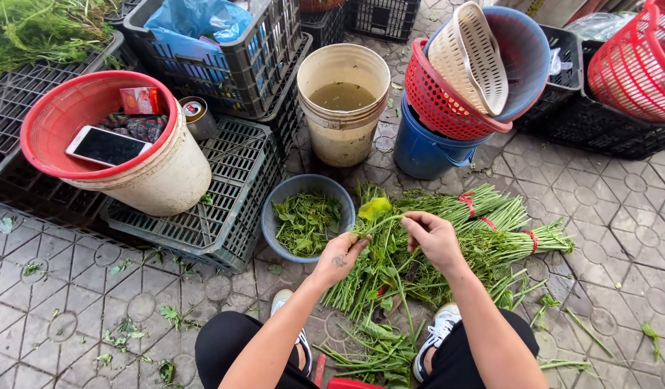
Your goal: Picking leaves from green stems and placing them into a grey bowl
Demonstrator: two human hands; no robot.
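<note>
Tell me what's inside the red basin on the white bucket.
Inside the red basin lie a smartphone, a small red box and dark patterned cloth. The basin hides whatever the white bucket holds.

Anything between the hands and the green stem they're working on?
No. The left hand and right hand both already pinch the thin green leafy stem, held above the pile of green stalks; nothing visible intervenes.

Soft even daylight, sharp focus, edges bowed.
</note>
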